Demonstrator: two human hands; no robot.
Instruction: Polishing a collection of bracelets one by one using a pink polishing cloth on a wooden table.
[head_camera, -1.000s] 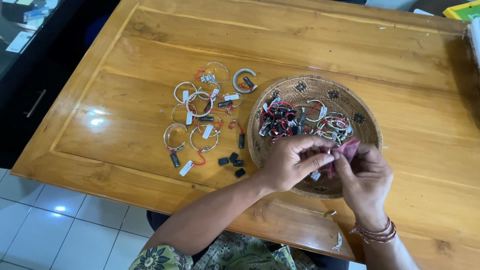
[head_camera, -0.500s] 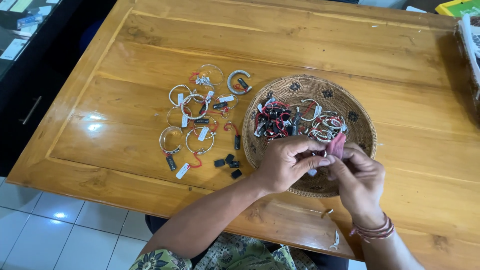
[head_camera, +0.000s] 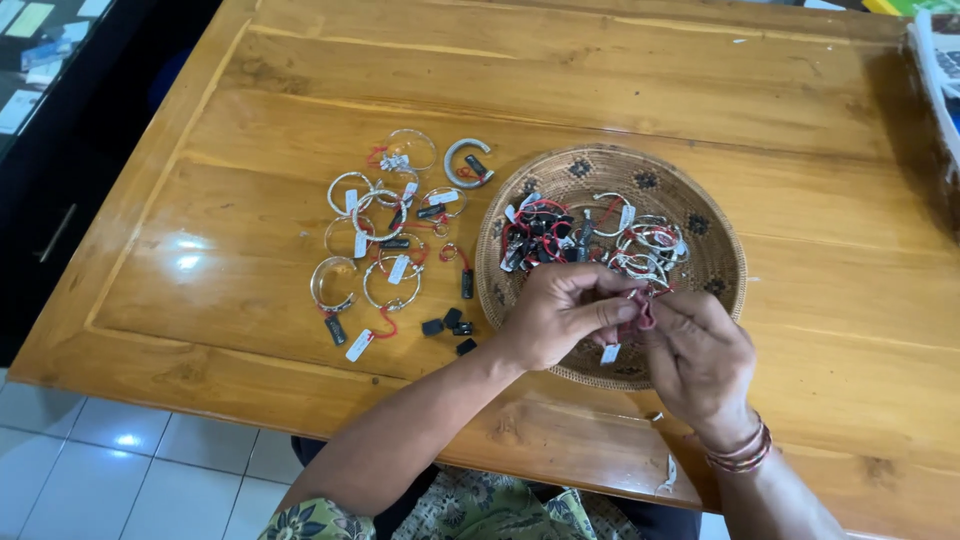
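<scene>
since the earlier look, my view has slid a little, so the basket and the bracelets sit a bit more to the left in the picture. my two hands have hardly shifted. they stay close together over the near side of the basket, and the small red thing is still between them.

going from the left, i see a bunch of silver bracelets (head_camera: 385, 235) laid out on the wooden table (head_camera: 250, 150). they have red strings and little white tags. a few small black clips (head_camera: 448, 326) lie just beside them, near the table's front edge.

next comes my left hand (head_camera: 560, 312). its fingers are curled in and pinching the small red string piece (head_camera: 642, 312). a little white tag (head_camera: 609, 353) hangs down below it.

behind my hands is the round woven basket (head_camera: 700, 215). inside it sits a pile of red and black bits on the left and more silver bracelets on the right.

then my right hand (head_camera: 700, 358). its fingers are closed on the same red string piece from the other side. so both hands grip one small thing, just above the basket's front rim. i think i am in the middle of fiddling with this one piece, since nothing on the table has been added or taken away.

a striped bangle (head_camera: 738, 455) sits on my right wrist.
</scene>
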